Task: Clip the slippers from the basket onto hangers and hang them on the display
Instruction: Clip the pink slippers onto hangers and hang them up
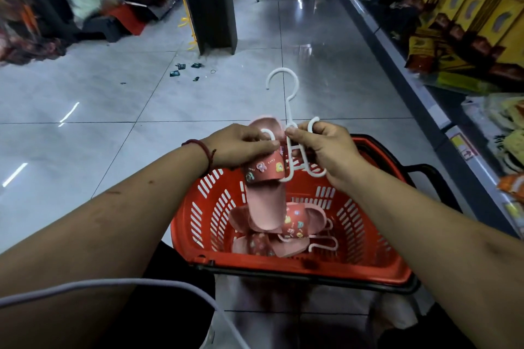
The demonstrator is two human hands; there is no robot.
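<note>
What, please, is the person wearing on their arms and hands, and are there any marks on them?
Both forearms are bare, with no sleeves, and neither the left hand nor the right hand wears a glove or visible ring. A dark red braided cord bracelet circles the left wrist. Small dark scratch-like marks dot the left forearm. A pale grey cable crosses that arm.

Glossy grey floor tiles; stocked shelves

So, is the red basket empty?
No, pink slippers and a spare white hanger lie inside the red basket.
</note>
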